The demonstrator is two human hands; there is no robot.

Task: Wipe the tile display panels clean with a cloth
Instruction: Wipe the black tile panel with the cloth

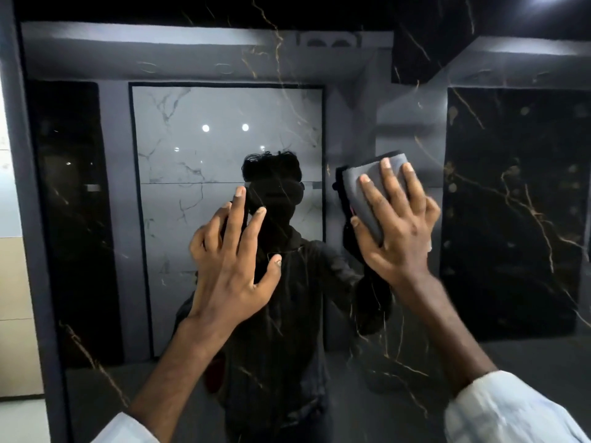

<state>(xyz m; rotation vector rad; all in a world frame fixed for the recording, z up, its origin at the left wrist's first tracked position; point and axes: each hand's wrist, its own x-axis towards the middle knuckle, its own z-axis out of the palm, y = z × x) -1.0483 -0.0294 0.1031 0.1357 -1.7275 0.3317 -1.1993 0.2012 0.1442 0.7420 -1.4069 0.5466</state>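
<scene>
Right hand (396,231) flat against the glossy black tile panel (511,219), fingers straight and spread, pressing a folded grey cloth (367,190) to the surface about mid-height, right of centre. Left hand (233,266) up beside it, clear of the cloth, fingers loosely spread and holding nothing, tips at or just off the panel, hard to tell which. Gold veins running through the shine, pale sleeves (499,414) at both wrists.

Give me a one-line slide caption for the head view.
Right hand presses a folded grey cloth flat against the glossy black tile panel, left hand spread beside it.
</scene>
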